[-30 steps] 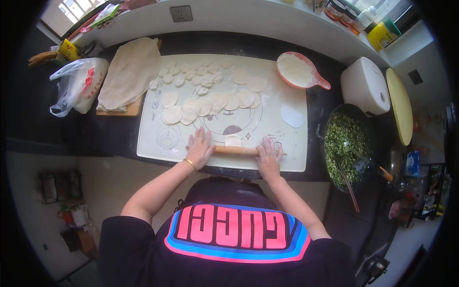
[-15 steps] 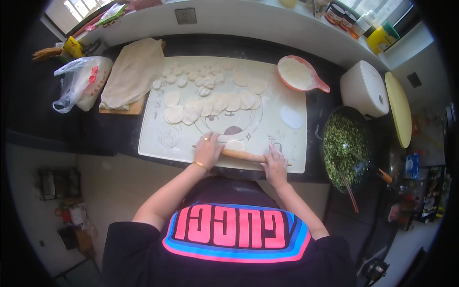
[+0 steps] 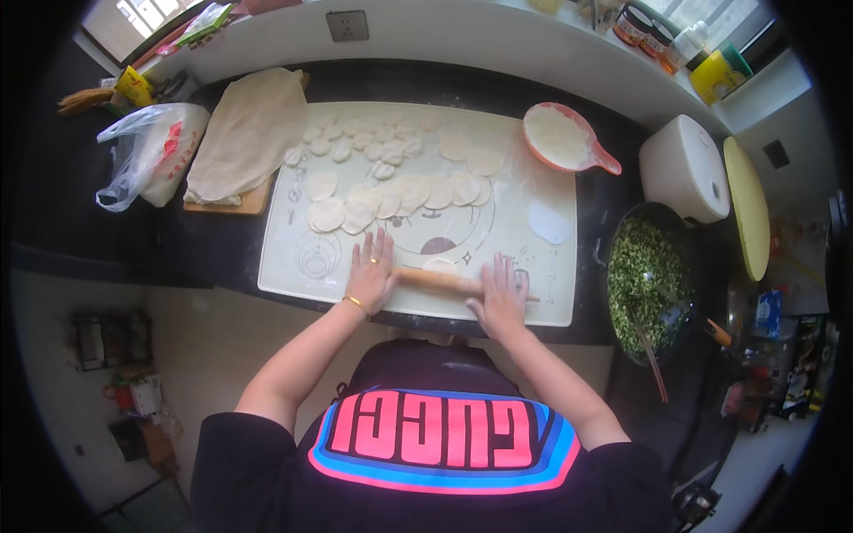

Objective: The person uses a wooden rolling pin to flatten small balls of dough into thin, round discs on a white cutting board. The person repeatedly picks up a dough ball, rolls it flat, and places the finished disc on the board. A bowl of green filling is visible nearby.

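A wooden rolling pin (image 3: 435, 281) lies crosswise near the front edge of the pale mat (image 3: 293, 222), over a small dough round (image 3: 441, 266) that it partly hides. My left hand (image 3: 371, 271) lies flat on its left end, fingers stretched forward and a ring and bangle showing. On the right end rests my right hand (image 3: 503, 298), palm down, with fingers spread and thumb out. Beyond the pin, a row of flattened dough wrappers (image 3: 388, 202) overlaps across the mat. Behind them sit several small dough pieces (image 3: 360, 140).
At the right stand a red bowl of flour (image 3: 558, 138), a wok of chopped green filling (image 3: 647, 280) with chopsticks, and a white appliance (image 3: 684, 169). To the left, a dough sheet (image 3: 244, 133) covers a wooden board (image 3: 229, 201) beside a plastic bag (image 3: 164, 155).
Both hands have slid forward over the rolling pin, and their fingers have straightened from a more curled position. The view has shifted slightly.
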